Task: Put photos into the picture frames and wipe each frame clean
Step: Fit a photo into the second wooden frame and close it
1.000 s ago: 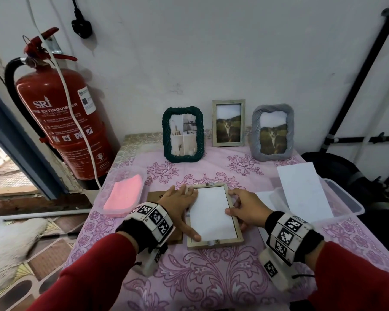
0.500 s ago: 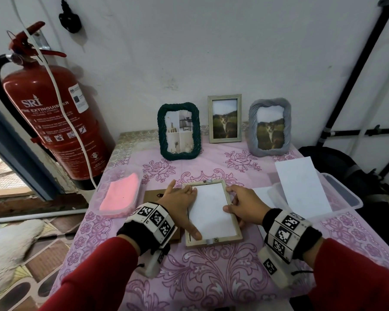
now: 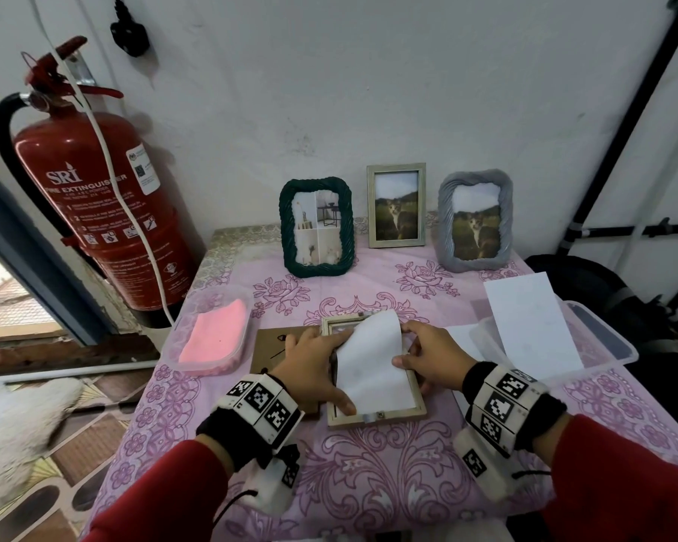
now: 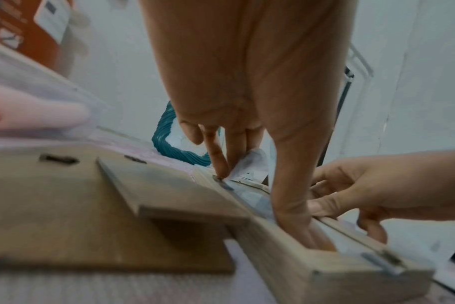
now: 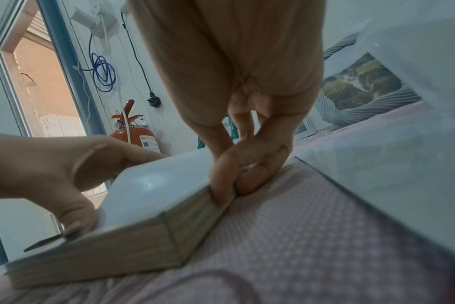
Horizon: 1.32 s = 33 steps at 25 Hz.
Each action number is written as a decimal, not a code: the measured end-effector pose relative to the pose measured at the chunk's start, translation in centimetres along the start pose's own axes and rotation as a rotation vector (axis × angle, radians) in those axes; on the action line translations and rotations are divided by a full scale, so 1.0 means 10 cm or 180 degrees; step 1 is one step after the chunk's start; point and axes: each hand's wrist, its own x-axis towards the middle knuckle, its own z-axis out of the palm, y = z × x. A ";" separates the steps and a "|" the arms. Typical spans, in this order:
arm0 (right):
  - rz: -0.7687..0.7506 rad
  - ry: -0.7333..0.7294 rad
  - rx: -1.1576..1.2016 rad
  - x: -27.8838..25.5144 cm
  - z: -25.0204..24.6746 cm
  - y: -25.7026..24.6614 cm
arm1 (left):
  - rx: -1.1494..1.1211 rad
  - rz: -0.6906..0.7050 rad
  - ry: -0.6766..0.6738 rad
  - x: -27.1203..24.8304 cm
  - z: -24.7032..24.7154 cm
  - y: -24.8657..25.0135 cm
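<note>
Photo bowed up out of the open-backed frame, between my two hands

The wooden frame (image 3: 376, 414) lay face down on the tablecloth (image 3: 368, 483), long axis running away from me; the white-backed photo (image 3: 368, 365) sat in it, far end curled up; my left hand (image 3: 314, 369) was nearer, thumb pressing the near corner, fingertips pinching the far left edge; my right hand (image 3: 427, 357), fingers curled, gripped the frame's right rail; backing board (image 3: 271, 346) just left

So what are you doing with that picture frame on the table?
A person is fitting a white photo face down into a wooden frame lying on the pink tablecloth. The left hand lifts the photo's far corner, and the right hand grips the frame's edge. Three filled frames stand by the wall.
</note>
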 end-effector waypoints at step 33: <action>-0.0165 0.1347 -0.0897 -0.59 -0.69 0.13 | -0.3965 -0.0181 0.1207 0.00 -0.02 0.35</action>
